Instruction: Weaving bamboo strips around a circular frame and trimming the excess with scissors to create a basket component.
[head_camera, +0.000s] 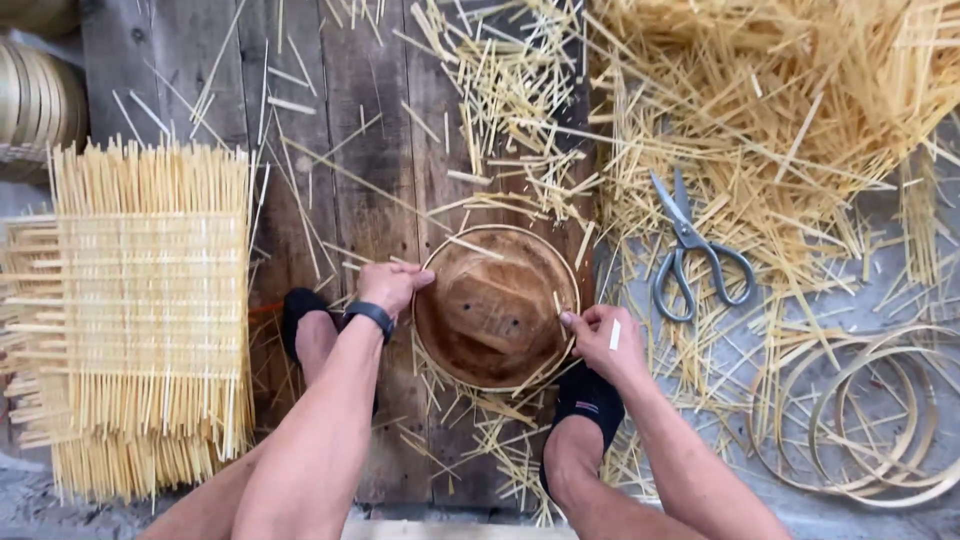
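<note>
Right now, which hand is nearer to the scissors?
Right. The right hand is just left of the scissors, on the round bowl's edge; the left hand is beyond the bowl.

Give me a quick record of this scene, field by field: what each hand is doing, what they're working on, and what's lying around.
left hand: on the left rim of the round mould
right hand: pinching a thin strip at the mould's right rim
hoop: thin ring around the mould's rim
surface: dark planks
scissors: right of mould, on loose strips
woven mats: stacked, far left
coiled hoops: lower right
</note>
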